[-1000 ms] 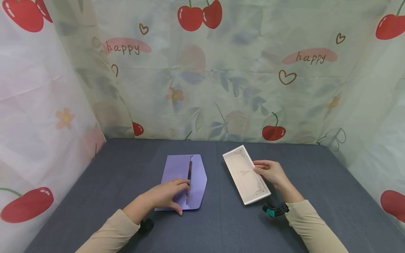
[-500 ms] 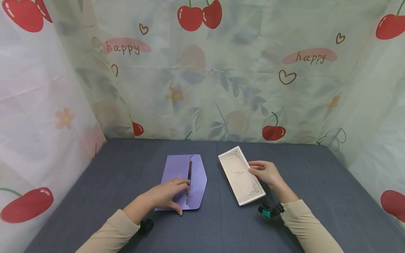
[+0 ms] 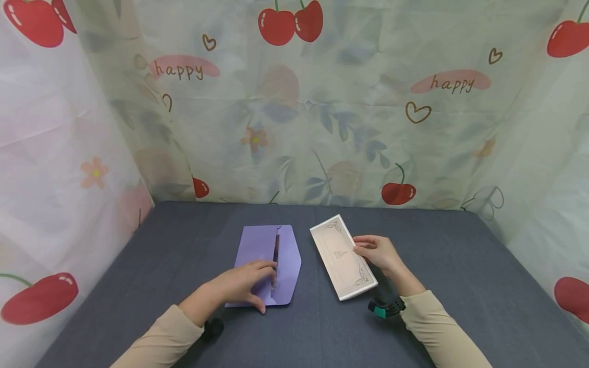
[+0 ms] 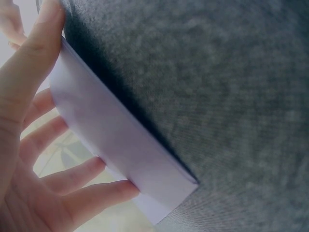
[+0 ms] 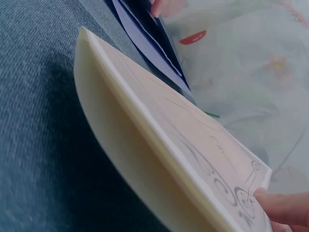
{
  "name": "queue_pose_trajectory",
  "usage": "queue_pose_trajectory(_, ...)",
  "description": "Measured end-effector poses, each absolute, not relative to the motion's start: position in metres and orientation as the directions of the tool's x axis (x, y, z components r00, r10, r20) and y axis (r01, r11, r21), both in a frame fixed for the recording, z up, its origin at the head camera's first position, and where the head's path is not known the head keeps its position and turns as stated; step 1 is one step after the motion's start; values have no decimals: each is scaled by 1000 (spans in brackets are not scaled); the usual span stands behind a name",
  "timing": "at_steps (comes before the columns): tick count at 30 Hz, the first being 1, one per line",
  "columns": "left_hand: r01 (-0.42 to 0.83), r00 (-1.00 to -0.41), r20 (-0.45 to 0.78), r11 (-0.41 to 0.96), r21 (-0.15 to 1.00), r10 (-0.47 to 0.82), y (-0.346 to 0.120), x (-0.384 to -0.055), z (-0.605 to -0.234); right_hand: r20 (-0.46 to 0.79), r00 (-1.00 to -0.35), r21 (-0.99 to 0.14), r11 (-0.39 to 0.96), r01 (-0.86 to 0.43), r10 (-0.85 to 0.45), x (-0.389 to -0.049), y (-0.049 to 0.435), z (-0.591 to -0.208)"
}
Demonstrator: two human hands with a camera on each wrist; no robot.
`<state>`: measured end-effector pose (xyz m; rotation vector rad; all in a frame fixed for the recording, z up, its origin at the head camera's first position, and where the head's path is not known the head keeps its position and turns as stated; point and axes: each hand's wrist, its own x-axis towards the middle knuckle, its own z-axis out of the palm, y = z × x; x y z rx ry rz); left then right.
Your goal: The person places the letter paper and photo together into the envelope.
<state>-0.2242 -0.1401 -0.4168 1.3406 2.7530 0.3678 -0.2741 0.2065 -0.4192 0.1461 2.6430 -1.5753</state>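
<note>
A purple envelope [image 3: 257, 243] lies on the dark tablecloth, its pointed flap [image 3: 290, 266] spread out to the right and a dark slit showing at its mouth. My left hand [image 3: 246, 281] rests on it, fingertips at the slit and thumb near the front edge. In the left wrist view, spread fingers touch the envelope [image 4: 111, 125]. My right hand [image 3: 377, 253] pinches the right long edge of a folded cream card [image 3: 342, 260] with ornate printed corners. The right wrist view shows the card's [image 5: 193, 130] two leaves gaping apart over the cloth.
A dark grey cloth [image 3: 184, 245] covers the table. Printed fabric [image 3: 299, 128] with cherries hangs behind it and at both sides. A black and teal strap [image 3: 386, 307] sits under the right wrist, and a dark object [image 3: 213, 328] shows below the left one.
My right hand has moved the folded card steadily left, nearer to the envelope's flap. The left hand and the envelope have stayed in place.
</note>
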Motion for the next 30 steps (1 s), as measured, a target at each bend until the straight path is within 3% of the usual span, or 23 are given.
queue_pose_trajectory(16,773,-618,64,591,228,784,-139,-225,-418,-107,-994,-882,461,98,8,-276,189,-423)
queue_pose_trajectory(30,735,-650,9,626,259,760,-138,-224,-414,-102,-995,-896,436,87,-11,-278,173,-424)
